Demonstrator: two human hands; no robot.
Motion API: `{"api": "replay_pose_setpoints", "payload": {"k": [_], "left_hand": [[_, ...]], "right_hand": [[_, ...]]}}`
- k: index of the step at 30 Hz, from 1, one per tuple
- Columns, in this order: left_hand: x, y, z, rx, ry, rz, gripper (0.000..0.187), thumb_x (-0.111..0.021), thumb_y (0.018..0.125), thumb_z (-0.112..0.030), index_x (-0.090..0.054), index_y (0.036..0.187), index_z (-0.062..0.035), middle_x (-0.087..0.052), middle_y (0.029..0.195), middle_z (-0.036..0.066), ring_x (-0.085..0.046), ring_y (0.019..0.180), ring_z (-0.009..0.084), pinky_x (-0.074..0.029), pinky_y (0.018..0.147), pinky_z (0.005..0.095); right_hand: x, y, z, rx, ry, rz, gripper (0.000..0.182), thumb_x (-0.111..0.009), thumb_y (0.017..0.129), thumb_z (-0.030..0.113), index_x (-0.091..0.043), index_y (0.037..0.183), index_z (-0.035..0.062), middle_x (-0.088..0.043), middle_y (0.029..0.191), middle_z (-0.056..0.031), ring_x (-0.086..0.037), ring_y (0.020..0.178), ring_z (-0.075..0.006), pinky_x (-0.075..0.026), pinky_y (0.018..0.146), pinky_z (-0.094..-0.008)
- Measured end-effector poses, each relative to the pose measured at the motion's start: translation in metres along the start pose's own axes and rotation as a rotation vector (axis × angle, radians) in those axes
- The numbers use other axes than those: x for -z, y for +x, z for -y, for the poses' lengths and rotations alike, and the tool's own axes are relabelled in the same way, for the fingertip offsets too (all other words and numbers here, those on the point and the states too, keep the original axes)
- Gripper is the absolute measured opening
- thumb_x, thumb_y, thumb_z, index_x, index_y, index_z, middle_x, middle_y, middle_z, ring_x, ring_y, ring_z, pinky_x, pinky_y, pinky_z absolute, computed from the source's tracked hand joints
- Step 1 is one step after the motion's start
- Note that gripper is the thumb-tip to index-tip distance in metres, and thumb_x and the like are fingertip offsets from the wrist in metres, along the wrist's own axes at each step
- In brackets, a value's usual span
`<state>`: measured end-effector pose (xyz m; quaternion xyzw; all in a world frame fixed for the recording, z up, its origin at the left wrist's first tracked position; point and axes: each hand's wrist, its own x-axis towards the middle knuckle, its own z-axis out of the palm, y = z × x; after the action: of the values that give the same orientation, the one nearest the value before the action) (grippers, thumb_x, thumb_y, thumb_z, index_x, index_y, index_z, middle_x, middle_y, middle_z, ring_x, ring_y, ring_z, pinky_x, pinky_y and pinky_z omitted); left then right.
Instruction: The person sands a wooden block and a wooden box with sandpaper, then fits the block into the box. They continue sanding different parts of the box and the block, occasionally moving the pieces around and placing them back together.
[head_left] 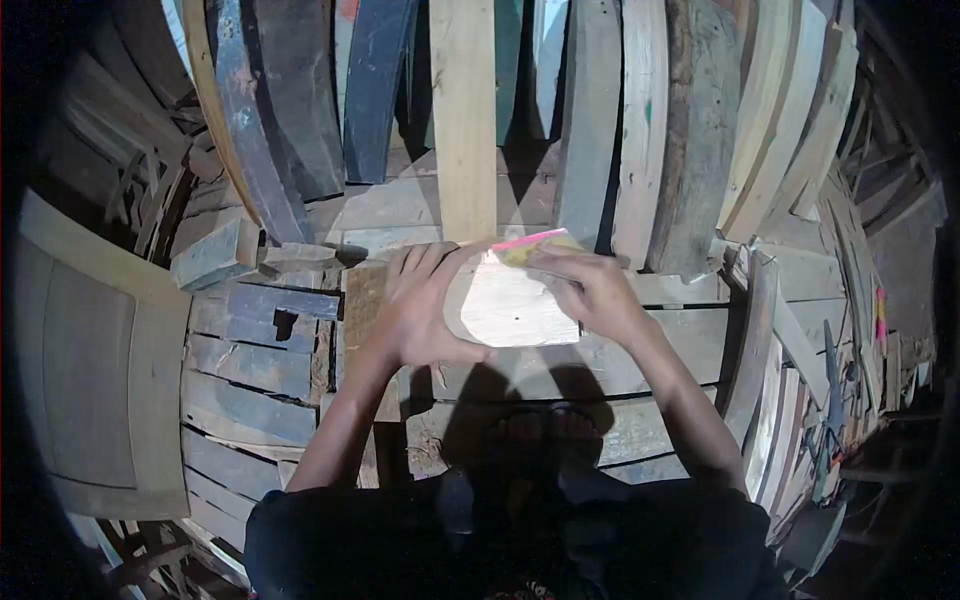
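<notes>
A short, pale wooden board [515,305] is held up in front of me, its face brightly lit. Along its far edge runs a pink strip, with a yellow-green patch beside my right fingers. My left hand [420,300] is closed around the board's left side, the thumb along the near edge and the fingers toward the far side. At the far right corner, my right hand [595,290] grips the board with bent fingers, some of them hidden behind the palm. A small dark spot shows near the middle of the board's face.
Several planks lean in a row at the back, among them a pale plank [465,120]. Below lies a floor of gapped wooden slats [250,365]. A wooden panel [90,370] stands at left; a wood block [215,255] lies nearby. Scrap wood is piled at right.
</notes>
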<state>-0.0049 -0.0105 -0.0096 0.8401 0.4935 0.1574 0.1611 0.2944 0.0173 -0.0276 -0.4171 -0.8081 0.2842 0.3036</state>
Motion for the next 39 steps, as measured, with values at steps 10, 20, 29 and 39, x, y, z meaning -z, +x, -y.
{"api": "replay_pose_setpoints", "payload": {"k": [10,20,29,39], "left_hand": [[0.001,0.007,0.006,-0.005,-0.030,-0.031,0.127,-0.096,0.049,-0.059,-0.054,0.159,-0.0101,-0.059,0.143,0.019,-0.051,0.142,0.0409,-0.027,0.129,0.0580],[0.008,0.004,0.001,-0.020,-0.042,-0.048,0.126,-0.098,0.051,-0.056,-0.053,0.160,-0.0122,-0.059,0.142,0.019,-0.050,0.143,0.0399,-0.024,0.130,0.0586],[0.007,0.011,0.005,-0.030,-0.017,-0.030,0.125,-0.098,0.053,-0.053,-0.052,0.160,-0.0104,-0.058,0.147,0.019,-0.048,0.146,0.0405,-0.029,0.128,0.0592],[0.006,0.007,0.003,0.009,-0.024,0.015,0.128,-0.097,0.053,-0.058,-0.050,0.162,-0.0110,-0.058,0.146,0.020,-0.048,0.146,0.0406,-0.024,0.130,0.0595]], "right_hand": [[0.003,0.003,0.014,0.108,-0.081,-0.045,0.041,-0.073,0.086,-0.005,-0.083,0.124,0.0078,-0.080,0.130,-0.0172,-0.076,0.125,-0.0313,-0.060,0.111,-0.0457],[-0.020,-0.012,0.023,0.271,-0.245,0.067,0.044,-0.082,0.088,0.007,-0.081,0.132,0.0126,-0.078,0.136,-0.0115,-0.075,0.128,-0.0247,-0.057,0.117,-0.0438],[-0.026,-0.012,0.027,0.273,-0.133,0.228,0.039,-0.069,0.095,0.000,-0.078,0.133,0.0060,-0.076,0.139,-0.0148,-0.071,0.134,-0.0304,-0.053,0.121,-0.0441],[-0.039,-0.012,0.019,0.402,-0.026,0.192,0.045,-0.068,0.090,-0.004,-0.081,0.130,0.0108,-0.079,0.134,-0.0131,-0.076,0.125,-0.0312,-0.060,0.112,-0.0451]]}}
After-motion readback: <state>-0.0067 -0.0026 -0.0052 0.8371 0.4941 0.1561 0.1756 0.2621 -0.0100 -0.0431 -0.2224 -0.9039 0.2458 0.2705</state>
